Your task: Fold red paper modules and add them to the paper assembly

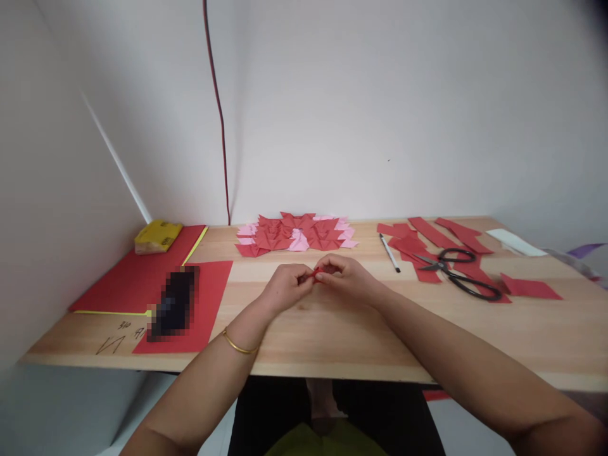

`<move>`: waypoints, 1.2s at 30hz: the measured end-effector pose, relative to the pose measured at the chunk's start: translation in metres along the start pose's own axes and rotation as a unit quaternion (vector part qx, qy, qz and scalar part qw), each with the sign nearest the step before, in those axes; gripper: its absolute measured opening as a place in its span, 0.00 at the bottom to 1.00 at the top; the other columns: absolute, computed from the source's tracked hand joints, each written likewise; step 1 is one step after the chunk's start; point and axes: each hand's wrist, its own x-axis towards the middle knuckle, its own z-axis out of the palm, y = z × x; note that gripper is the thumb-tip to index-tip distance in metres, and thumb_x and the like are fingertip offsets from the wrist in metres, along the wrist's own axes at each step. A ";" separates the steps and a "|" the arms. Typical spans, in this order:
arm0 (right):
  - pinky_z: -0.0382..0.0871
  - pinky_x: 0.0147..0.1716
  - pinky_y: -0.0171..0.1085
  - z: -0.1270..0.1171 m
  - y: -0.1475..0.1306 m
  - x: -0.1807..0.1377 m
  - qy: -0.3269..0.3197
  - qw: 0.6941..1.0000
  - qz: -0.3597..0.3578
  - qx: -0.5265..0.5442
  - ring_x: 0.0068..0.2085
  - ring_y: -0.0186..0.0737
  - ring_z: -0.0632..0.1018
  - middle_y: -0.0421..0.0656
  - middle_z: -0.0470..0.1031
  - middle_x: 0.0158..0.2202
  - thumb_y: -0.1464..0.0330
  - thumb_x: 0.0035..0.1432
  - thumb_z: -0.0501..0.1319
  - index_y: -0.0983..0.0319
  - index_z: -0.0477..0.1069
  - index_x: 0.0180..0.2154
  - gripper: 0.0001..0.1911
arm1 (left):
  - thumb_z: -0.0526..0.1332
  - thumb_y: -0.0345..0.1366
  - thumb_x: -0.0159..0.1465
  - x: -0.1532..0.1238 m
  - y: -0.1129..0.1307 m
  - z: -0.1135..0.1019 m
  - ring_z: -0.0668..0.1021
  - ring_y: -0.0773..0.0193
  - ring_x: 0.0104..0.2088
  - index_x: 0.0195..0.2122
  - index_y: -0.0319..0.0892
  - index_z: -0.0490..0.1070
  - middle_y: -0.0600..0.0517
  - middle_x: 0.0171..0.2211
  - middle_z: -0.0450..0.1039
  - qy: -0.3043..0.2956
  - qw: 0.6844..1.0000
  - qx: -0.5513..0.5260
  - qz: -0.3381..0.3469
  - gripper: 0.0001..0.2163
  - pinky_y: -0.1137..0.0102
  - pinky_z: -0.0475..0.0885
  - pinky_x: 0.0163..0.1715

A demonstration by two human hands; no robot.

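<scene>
Over the middle of the wooden table, my left hand (pixel 286 288) and my right hand (pixel 346 276) meet fingertip to fingertip. Both pinch one small piece of folded red paper (pixel 316 273), mostly covered by my fingers. Just beyond them, several folded red and pink paper pieces (pixel 297 234) lie in rows against the wall. To the right are scissors (pixel 444 265) with black handles, lying partly open on loose red paper strips (pixel 430 232). A white pen (pixel 390 253) with a black end rests between the strips and my right hand.
On the left, red sheets (pixel 123 272) carry a yellow packet (pixel 159 237) and a dark, blurred-out object (pixel 175 304). A white paper strip (pixel 517 242) and a folded red piece (pixel 532 287) lie far right. A dark red cable (pixel 221 120) hangs down the wall.
</scene>
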 end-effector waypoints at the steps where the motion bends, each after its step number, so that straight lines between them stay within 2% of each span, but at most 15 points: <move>1: 0.66 0.32 0.35 -0.001 0.001 0.000 0.003 1.000 0.002 0.011 0.32 0.35 0.72 0.42 0.74 0.31 0.60 0.52 0.61 0.62 0.71 0.32 0.11 | 0.58 0.33 0.56 0.000 0.000 0.000 0.66 0.71 0.22 0.23 0.39 0.73 0.55 0.19 0.68 0.007 1.000 -0.011 -0.007 0.08 0.76 0.57 0.23; 6: 0.62 0.26 0.32 -0.006 0.006 -0.002 0.040 0.991 0.053 0.117 0.27 0.32 0.71 0.40 0.73 0.27 0.57 0.51 0.62 0.62 0.70 0.33 0.15 | 0.61 0.38 0.55 0.000 0.004 -0.001 0.70 0.70 0.22 0.32 0.39 0.73 0.54 0.21 0.71 0.028 0.981 -0.170 -0.091 0.08 0.76 0.62 0.22; 9: 0.62 0.25 0.32 -0.008 0.006 -0.002 0.053 0.982 0.079 0.163 0.26 0.32 0.71 0.39 0.73 0.27 0.56 0.51 0.62 0.62 0.70 0.33 0.15 | 0.64 0.39 0.53 0.000 0.007 -0.002 0.71 0.70 0.21 0.31 0.38 0.72 0.55 0.20 0.70 0.064 0.965 -0.229 -0.115 0.10 0.76 0.64 0.22; 14: 0.65 0.30 0.33 -0.007 0.005 -0.002 0.055 0.977 0.067 0.194 0.29 0.34 0.73 0.40 0.75 0.30 0.56 0.50 0.63 0.62 0.70 0.33 0.15 | 0.65 0.38 0.52 0.001 0.007 -0.002 0.71 0.71 0.20 0.30 0.38 0.72 0.55 0.19 0.70 0.097 0.961 -0.240 -0.100 0.09 0.76 0.64 0.22; 23: 0.68 0.35 0.36 -0.008 0.005 -0.002 0.043 0.978 0.043 0.200 0.33 0.36 0.75 0.42 0.76 0.33 0.57 0.52 0.62 0.61 0.70 0.34 0.14 | 0.65 0.39 0.53 0.002 0.005 -0.003 0.72 0.70 0.20 0.28 0.38 0.72 0.54 0.19 0.71 0.103 0.960 -0.246 -0.087 0.09 0.75 0.65 0.23; 28: 0.67 0.32 0.35 -0.008 0.006 -0.001 0.036 0.982 0.038 0.182 0.31 0.35 0.74 0.41 0.75 0.32 0.57 0.52 0.63 0.61 0.69 0.37 0.15 | 0.66 0.39 0.52 0.001 0.007 -0.005 0.72 0.70 0.20 0.26 0.39 0.72 0.53 0.19 0.71 0.107 0.960 -0.241 -0.094 0.09 0.75 0.66 0.23; 31: 0.65 0.28 0.33 -0.006 0.004 -0.002 0.024 0.988 0.023 0.150 0.29 0.33 0.73 0.40 0.74 0.31 0.58 0.50 0.64 0.60 0.70 0.39 0.17 | 0.65 0.39 0.52 0.001 0.007 -0.004 0.72 0.69 0.21 0.26 0.39 0.73 0.53 0.20 0.71 0.082 0.967 -0.225 -0.091 0.08 0.75 0.65 0.23; 34: 0.63 0.27 0.32 -0.005 0.001 -0.002 0.019 0.996 -0.001 0.086 0.28 0.32 0.71 0.41 0.73 0.29 0.58 0.50 0.64 0.62 0.72 0.32 0.14 | 0.65 0.39 0.52 0.000 0.005 -0.004 0.71 0.69 0.22 0.26 0.38 0.74 0.52 0.20 0.71 0.056 0.973 -0.208 -0.079 0.08 0.75 0.63 0.23; 36: 0.61 0.24 0.32 -0.006 0.000 -0.002 0.024 0.997 0.012 0.071 0.25 0.31 0.69 0.40 0.72 0.25 0.57 0.50 0.64 0.63 0.73 0.29 0.14 | 0.65 0.39 0.53 0.000 0.003 -0.004 0.70 0.70 0.21 0.26 0.38 0.73 0.53 0.20 0.70 0.045 0.975 -0.204 -0.082 0.08 0.75 0.63 0.22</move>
